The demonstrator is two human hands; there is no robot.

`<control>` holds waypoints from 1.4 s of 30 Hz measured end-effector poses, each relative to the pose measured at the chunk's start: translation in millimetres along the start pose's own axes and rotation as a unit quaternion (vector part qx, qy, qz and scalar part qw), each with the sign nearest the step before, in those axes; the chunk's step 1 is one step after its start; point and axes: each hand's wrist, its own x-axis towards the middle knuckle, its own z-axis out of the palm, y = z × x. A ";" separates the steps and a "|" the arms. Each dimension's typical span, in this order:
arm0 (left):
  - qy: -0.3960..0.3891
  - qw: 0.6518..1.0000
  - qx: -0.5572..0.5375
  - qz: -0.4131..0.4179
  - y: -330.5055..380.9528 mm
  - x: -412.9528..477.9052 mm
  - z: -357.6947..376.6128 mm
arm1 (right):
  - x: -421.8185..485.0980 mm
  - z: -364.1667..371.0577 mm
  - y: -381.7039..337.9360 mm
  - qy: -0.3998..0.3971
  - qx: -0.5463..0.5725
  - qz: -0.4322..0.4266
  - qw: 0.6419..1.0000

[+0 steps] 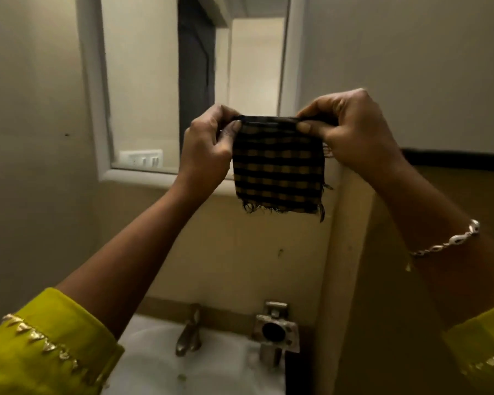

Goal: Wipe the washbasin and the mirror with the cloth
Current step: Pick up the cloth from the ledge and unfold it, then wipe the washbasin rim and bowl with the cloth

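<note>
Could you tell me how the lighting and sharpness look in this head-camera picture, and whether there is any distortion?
Head view: dim, warm light, no glare on the mirror; the cloth and both hands, left hand and right hand, are fairly sharp; the tap and washbasin at the bottom look soft; wide-angle bending tilts the mirror frame.

Cloth [278, 169] black-and-tan check; sleeve [40, 346] yellow-green, gold trim; washbasin [211, 366] white; mirror [143, 81] frame white.

One cloth [278, 166], one mirror [194, 81], two taps [188, 332]
</note>
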 end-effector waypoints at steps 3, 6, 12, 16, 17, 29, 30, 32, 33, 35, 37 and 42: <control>-0.020 0.999 0.037 -0.014 -17.0 -26.7 -20.6 | -19.9 26.5 -5.4 -0.074 0.057 0.025 0.995; -0.046 0.997 0.059 -0.032 -33.5 -46.7 -37.4 | -36.7 53.1 -8.0 -0.118 0.096 0.050 0.987; -0.103 0.989 0.086 -0.060 -71.5 -81.3 -62.5 | -66.1 104.9 -5.1 -0.206 0.146 0.108 0.962; -0.140 0.983 0.101 -0.066 -98.0 -103.0 -74.6 | -81.7 133.5 4.5 -0.287 0.204 0.152 0.924; -0.153 0.980 0.107 -0.067 -104.6 -108.9 -77.1 | -85.5 140.9 7.1 -0.320 0.222 0.169 0.906; -0.301 0.937 0.115 -0.138 -189.2 -201.1 -106.8 | -178.0 304.1 0.0 -0.410 0.282 0.383 0.778; -0.296 0.937 0.114 -0.148 -196.1 -210.4 -110.9 | -186.4 314.6 -1.9 -0.407 0.299 0.405 0.763; -0.261 0.938 0.119 -0.195 -213.3 -232.2 -123.3 | -201.8 336.2 -6.4 -0.409 0.316 0.459 0.723; -0.234 0.938 0.125 -0.223 -223.0 -245.1 -130.9 | -209.3 345.9 -7.9 -0.408 0.316 0.490 0.703; -0.190 0.931 0.169 -0.264 -244.0 -276.2 -148.4 | -223.0 363.5 -8.7 -0.394 0.318 0.547 0.667; -0.191 0.899 0.261 -0.294 -266.3 -311.7 -166.2 | -230.1 379.2 -10.4 -0.375 0.320 0.580 0.648; -0.344 0.756 0.421 -0.364 -304.0 -380.6 -191.6 | -218.3 411.7 -10.6 -0.335 0.282 0.600 0.670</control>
